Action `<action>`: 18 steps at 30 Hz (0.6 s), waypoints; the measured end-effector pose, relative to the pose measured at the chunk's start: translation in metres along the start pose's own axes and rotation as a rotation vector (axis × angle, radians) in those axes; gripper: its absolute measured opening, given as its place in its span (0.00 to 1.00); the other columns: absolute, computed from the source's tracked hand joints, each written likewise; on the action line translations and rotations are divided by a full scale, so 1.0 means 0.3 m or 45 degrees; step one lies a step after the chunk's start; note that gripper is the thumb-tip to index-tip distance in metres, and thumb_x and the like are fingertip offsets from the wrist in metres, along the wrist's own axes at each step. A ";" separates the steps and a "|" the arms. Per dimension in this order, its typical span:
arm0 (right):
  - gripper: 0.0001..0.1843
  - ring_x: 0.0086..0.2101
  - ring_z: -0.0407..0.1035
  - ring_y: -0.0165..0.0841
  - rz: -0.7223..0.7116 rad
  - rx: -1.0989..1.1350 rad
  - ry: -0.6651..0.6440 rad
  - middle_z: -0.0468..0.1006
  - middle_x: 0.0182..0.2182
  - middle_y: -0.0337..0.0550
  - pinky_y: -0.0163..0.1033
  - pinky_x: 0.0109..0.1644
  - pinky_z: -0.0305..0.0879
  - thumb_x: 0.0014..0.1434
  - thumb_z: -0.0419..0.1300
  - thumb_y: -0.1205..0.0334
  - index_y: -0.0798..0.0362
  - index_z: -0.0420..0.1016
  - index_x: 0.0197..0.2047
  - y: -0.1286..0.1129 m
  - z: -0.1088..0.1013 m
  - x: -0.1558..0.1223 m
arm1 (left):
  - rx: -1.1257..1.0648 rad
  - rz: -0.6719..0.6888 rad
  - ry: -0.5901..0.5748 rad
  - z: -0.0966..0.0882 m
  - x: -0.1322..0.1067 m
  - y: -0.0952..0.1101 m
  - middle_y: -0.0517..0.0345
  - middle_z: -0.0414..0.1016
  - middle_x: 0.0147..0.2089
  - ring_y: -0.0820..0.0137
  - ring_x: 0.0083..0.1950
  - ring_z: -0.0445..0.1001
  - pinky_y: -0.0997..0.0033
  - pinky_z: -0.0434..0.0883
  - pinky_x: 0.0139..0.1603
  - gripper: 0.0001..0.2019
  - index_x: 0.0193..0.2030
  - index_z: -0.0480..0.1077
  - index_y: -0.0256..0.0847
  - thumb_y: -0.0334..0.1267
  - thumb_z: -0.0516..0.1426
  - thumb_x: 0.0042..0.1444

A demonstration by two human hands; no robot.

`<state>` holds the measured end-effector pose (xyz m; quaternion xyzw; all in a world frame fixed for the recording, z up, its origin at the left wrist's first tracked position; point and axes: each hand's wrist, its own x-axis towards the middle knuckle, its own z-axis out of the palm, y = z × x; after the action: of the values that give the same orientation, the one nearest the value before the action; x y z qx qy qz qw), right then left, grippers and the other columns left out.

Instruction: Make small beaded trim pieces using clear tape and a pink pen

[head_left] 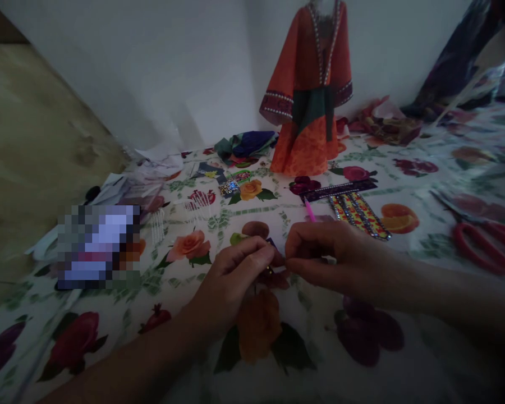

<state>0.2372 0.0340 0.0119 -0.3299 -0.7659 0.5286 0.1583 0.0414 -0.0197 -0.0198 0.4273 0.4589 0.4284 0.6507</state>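
A small dark piece (276, 268) is held low in the middle of the view, just above the flowered cloth (122, 320) that covers the bench. It is pinched between the closed fingertips of the left hand (231, 280). The right hand (324, 252) is pressed onto it from the other side, with its fingers curled in tight (what the piece is cannot be told, since it is tiny and the light is dim). The two hands are touching at their fingertips. Just behind the right hand, a thin pink stick (310, 211) is laid on the cloth. Next to it, some bright patterned ribbons (359, 214) are spread out, and a dark strip (340, 189) with shiny dots is laid across their far ends. Red scissors (486, 244) are seen well off to the right. At the back of the bench, an orange doll dress (309, 95) with a dark green belt is stood upright by the white wall. A pile of blue and green fabric scraps (246, 145) is bunched near its left side.
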 end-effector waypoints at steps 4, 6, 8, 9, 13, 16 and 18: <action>0.06 0.27 0.62 0.27 -0.007 -0.003 -0.026 0.69 0.25 0.33 0.34 0.29 0.58 0.64 0.59 0.62 0.51 0.69 0.34 -0.015 -0.002 -0.010 | 0.182 0.073 0.064 0.000 -0.003 -0.009 0.60 0.70 0.30 0.72 0.33 0.71 0.76 0.69 0.32 0.13 0.31 0.73 0.41 0.43 0.56 0.65; 0.07 0.27 0.63 0.27 -0.035 -0.011 -0.037 0.69 0.26 0.33 0.33 0.29 0.58 0.64 0.60 0.60 0.51 0.68 0.33 -0.012 0.001 -0.013 | 0.250 0.107 0.073 0.001 -0.006 -0.010 0.61 0.68 0.29 0.72 0.31 0.68 0.76 0.67 0.30 0.15 0.30 0.71 0.41 0.44 0.55 0.65; 0.08 0.26 0.62 0.26 -0.049 -0.022 -0.043 0.69 0.26 0.33 0.32 0.28 0.58 0.64 0.59 0.60 0.50 0.68 0.33 -0.008 0.004 -0.014 | 0.260 0.115 0.057 0.004 -0.008 -0.008 0.61 0.68 0.29 0.73 0.30 0.68 0.76 0.67 0.31 0.15 0.30 0.71 0.41 0.46 0.55 0.66; 0.07 0.27 0.63 0.26 -0.045 -0.030 -0.045 0.69 0.26 0.33 0.33 0.29 0.58 0.64 0.59 0.60 0.50 0.68 0.34 -0.007 0.004 -0.014 | 0.259 0.110 0.047 0.006 -0.009 -0.005 0.61 0.69 0.29 0.72 0.31 0.68 0.76 0.68 0.32 0.15 0.30 0.71 0.41 0.46 0.54 0.66; 0.04 0.27 0.63 0.28 -0.014 -0.103 -0.009 0.69 0.27 0.34 0.34 0.30 0.58 0.64 0.58 0.64 0.51 0.69 0.35 -0.010 -0.001 -0.010 | 0.255 0.070 0.010 0.010 -0.009 0.006 0.58 0.74 0.30 0.70 0.33 0.73 0.74 0.70 0.33 0.15 0.32 0.73 0.41 0.46 0.54 0.66; 0.05 0.27 0.63 0.28 -0.020 -0.115 0.006 0.69 0.26 0.34 0.35 0.30 0.58 0.63 0.57 0.66 0.52 0.70 0.34 -0.008 -0.005 -0.006 | 0.225 0.041 -0.021 0.010 -0.010 0.008 0.58 0.75 0.31 0.70 0.33 0.74 0.75 0.71 0.32 0.15 0.34 0.72 0.41 0.46 0.53 0.67; 0.05 0.27 0.63 0.28 -0.025 -0.098 0.013 0.70 0.26 0.35 0.35 0.31 0.58 0.63 0.57 0.65 0.52 0.70 0.34 -0.004 -0.006 -0.003 | 0.247 0.036 -0.023 0.010 -0.012 0.007 0.58 0.74 0.31 0.70 0.34 0.74 0.75 0.71 0.33 0.13 0.34 0.72 0.41 0.45 0.54 0.67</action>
<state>0.2386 0.0345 0.0138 -0.3308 -0.7882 0.4955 0.1545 0.0430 -0.0228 -0.0163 0.4985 0.4863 0.3873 0.6042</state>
